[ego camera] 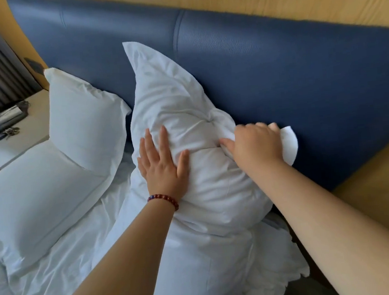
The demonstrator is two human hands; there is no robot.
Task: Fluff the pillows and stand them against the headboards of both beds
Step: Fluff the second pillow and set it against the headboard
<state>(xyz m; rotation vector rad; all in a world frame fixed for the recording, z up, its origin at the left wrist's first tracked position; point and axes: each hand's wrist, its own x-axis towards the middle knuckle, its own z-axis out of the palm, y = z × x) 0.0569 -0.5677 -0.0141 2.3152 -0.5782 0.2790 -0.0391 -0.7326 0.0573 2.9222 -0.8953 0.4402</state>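
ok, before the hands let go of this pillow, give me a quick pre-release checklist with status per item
1. Pillow against the blue headboard: ok, its back leans on it.
2. Pillow upright: not ok, it tilts, top corner pointing up and to the left.
3. Pillow fluffed evenly: not ok, the middle is creased and bunched.
4. Left hand support: ok, palm flat on the front face.
5. Right hand grip: ok, closed on the pillow's right edge; the view is blurred there.
6. Other pillows: one pillow stands at the headboard, ok; the pillow in front of it lies flat, not ok.
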